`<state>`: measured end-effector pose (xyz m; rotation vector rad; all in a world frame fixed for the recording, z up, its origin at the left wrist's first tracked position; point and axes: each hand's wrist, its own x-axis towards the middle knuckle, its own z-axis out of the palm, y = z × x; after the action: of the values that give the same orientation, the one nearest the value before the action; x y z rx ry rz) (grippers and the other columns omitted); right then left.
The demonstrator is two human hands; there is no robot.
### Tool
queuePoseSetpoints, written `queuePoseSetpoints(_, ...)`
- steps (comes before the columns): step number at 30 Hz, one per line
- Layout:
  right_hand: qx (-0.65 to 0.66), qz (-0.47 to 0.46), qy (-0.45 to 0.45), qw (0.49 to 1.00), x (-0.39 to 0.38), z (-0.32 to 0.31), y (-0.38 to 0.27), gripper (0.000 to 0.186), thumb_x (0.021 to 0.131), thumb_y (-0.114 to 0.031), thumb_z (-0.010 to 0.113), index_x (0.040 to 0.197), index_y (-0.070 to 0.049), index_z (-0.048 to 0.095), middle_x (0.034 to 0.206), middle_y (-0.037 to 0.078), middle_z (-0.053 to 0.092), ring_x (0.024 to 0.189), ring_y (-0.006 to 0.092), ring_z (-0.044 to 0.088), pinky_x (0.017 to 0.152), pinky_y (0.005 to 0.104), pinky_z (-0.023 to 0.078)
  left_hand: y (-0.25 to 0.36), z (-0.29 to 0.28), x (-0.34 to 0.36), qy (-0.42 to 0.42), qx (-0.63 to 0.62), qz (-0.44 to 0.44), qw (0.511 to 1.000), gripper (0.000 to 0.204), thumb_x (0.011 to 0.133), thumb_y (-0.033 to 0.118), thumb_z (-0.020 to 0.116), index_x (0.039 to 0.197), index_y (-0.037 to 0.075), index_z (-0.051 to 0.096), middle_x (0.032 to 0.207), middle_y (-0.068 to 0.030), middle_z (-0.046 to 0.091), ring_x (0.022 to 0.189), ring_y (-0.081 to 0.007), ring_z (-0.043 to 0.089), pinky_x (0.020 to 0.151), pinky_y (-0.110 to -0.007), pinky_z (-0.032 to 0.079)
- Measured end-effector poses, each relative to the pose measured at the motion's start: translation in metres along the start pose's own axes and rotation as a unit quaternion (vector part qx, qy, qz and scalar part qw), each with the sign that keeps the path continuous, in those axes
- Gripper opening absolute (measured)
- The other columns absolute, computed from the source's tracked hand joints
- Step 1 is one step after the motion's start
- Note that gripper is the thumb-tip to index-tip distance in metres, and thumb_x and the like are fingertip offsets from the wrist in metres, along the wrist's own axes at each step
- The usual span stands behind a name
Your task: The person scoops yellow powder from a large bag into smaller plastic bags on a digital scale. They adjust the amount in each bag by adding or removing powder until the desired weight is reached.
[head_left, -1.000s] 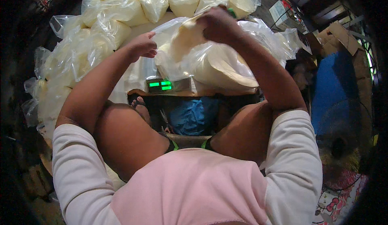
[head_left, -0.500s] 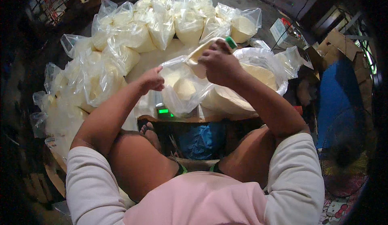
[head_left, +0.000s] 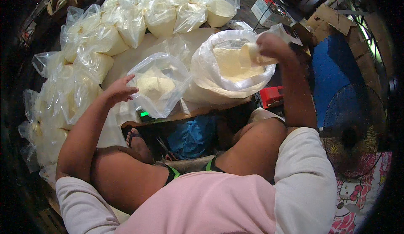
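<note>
A clear plastic bag [head_left: 162, 99], standing with its mouth wide, holds a mound of pale yellow powder or fine grain [head_left: 155, 82]. My left hand [head_left: 121, 90] is at the bag's left rim, index finger stretched out and the other fingers curled at the film. To the right stands a big white sack [head_left: 206, 82] with its rim rolled down, filled with the same pale stuff [head_left: 229, 63]. Over its right side my right hand [head_left: 271, 47] grips a scoop [head_left: 249, 55] that looks cut from a plastic bottle; motion blurs it. Its tip is at the contents.
Several filled clear bags [head_left: 158, 17] line the table's far and left sides. A green lit display [head_left: 144, 113] shows below the open bag. A red object [head_left: 271, 96] lies right of the sack. Farther right are a blue panel [head_left: 338, 66] and a fan [head_left: 351, 137].
My right hand has carried the scoop from above the clear bag rightward into the sack. The mound in the bag looks higher. The view has shifted, and my left hand stays by the rim.
</note>
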<state>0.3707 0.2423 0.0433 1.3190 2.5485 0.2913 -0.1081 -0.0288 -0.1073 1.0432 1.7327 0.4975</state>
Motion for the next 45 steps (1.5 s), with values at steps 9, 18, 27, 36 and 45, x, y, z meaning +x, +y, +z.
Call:
queuePoseSetpoints(9, -0.123, 0.130, -0.005, 0.984, 0.054, 0.252, -0.009, 0.033, 0.085, -0.011, 0.063, 0.117, -0.004, 0.072, 0.126, 0.017, 0.068, 0.122, 0.0350, 0.061, 0.107, 0.0557, 0.039, 0.000, -0.004, 0.022, 0.009, 0.169, 0.110, 0.979, 0.069, 0.087, 0.033, 0.071, 0.145, 0.002, 0.049, 0.145, -0.0230, 0.054, 0.137, -0.0354, 0.049, 0.114, -0.039, 0.037)
queuePoseSetpoints(18, 0.018, -0.045, -0.162, 0.986, 0.068, 0.195, -0.048, 0.039, 0.071, -0.016, 0.068, 0.109, -0.016, 0.075, 0.110, 0.012, 0.074, 0.106, 0.0284, 0.070, 0.094, 0.0456, 0.046, 0.002, -0.026, -0.008, 0.004, 0.236, 0.077, 0.969, 0.055, 0.091, 0.034, 0.070, 0.140, 0.011, 0.058, 0.148, -0.0233, 0.049, 0.120, -0.0328, 0.063, 0.103, -0.039, 0.048)
queuePoseSetpoints(27, 0.345, -0.039, -0.215, 0.913, 0.075, 0.191, -0.054, 0.044, 0.061, -0.004, 0.071, 0.104, -0.012, 0.073, 0.095, 0.008, 0.072, 0.089, 0.0207, 0.066, 0.077, 0.0357, 0.051, -0.027, -0.031, 0.016, -0.044, 0.164, -0.017, 0.985, 0.057, 0.091, 0.036, 0.071, 0.142, 0.014, 0.057, 0.118, -0.0162, 0.069, 0.082, -0.0217, 0.070, 0.069, -0.037, 0.057)
queuePoseSetpoints(36, 0.547, -0.014, -0.202, 0.812, 0.059, 0.182, -0.040, 0.042, 0.060, -0.001, 0.070, 0.102, -0.004, 0.071, 0.089, 0.007, 0.069, 0.083, 0.0194, 0.065, 0.076, 0.0338, 0.051, -0.036, -0.020, 0.025, 0.002, 0.037, -0.013, 0.999, 0.078, 0.085, 0.012, 0.071, 0.156, 0.013, 0.038, 0.095, -0.0110, 0.067, 0.072, -0.0186, 0.063, 0.064, -0.035, 0.055)
queuePoseSetpoints(45, 0.720, 0.017, -0.156, 0.676, 0.022, 0.164, 0.027, 0.046, 0.067, -0.002, 0.069, 0.113, -0.003, 0.070, 0.099, 0.001, 0.070, 0.089, 0.0125, 0.064, 0.081, 0.0261, 0.050, -0.019, 0.010, 0.008, 0.024, 0.016, -0.034, 0.999, 0.091, 0.080, 0.000, 0.063, 0.161, 0.014, 0.023, 0.098, -0.0114, 0.064, 0.073, -0.0181, 0.061, 0.066, -0.035, 0.057)
